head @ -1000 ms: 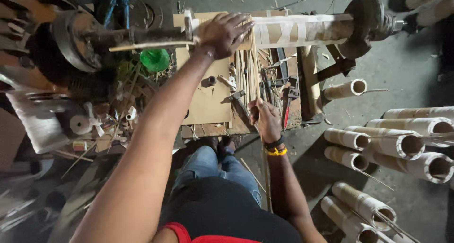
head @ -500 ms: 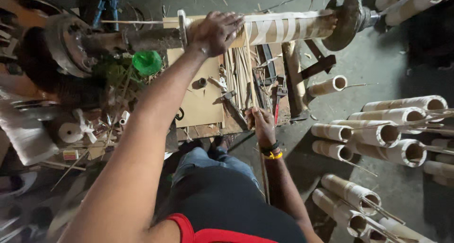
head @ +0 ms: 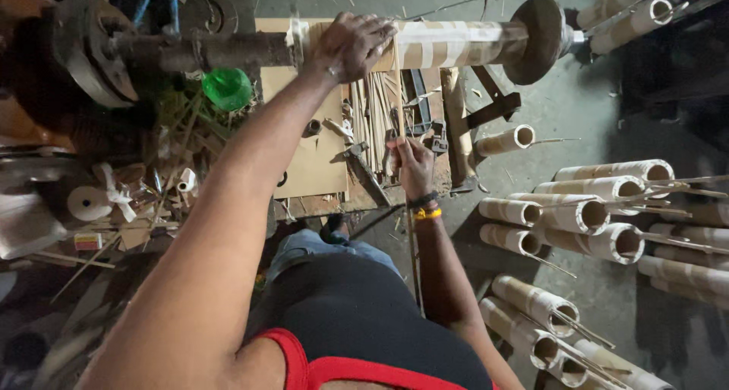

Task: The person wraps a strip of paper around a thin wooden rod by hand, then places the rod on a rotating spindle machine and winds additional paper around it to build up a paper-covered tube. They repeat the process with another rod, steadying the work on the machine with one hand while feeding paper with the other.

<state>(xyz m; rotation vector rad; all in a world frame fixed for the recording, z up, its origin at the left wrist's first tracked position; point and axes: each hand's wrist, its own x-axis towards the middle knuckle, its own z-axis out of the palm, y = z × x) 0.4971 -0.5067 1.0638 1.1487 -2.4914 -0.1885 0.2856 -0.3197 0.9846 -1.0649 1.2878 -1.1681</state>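
— Where is the left hand (head: 351,44)?

— At twelve o'clock, its fingers clenched over the paper tube (head: 448,44) on the horizontal spindle (head: 213,50).

— And the right hand (head: 414,164)?

— Nearer centre, its fingers grasping a thin bamboo stick (head: 397,94) that runs up to the tube. More sticks lie on the cardboard-topped surface (head: 315,170); finished tubes (head: 585,208) are piled at three o'clock.

The left hand (head: 351,47) covers part of the paper-wrapped tube (head: 448,44), the finished tubes (head: 585,208) at right run past the frame edge, and the left-side clutter is blurred.
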